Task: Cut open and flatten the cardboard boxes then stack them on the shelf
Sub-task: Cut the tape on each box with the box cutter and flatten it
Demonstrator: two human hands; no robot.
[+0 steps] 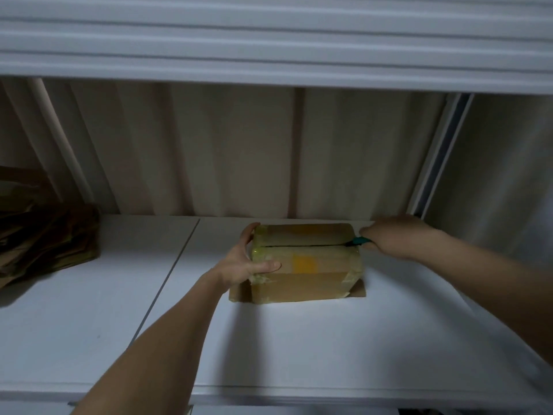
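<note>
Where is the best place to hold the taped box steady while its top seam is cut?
Grip the cardboard box at its left end, from the left, as the left hand does: thumb on the front face, fingers over the top edge. That stays clear of the cutter at the right end.

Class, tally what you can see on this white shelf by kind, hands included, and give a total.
Taped cardboard box: 1
Pile of flattened cardboard: 1
Teal-handled cutter: 1
Hands: 2, the left hand and the right hand
Total: 5
</note>
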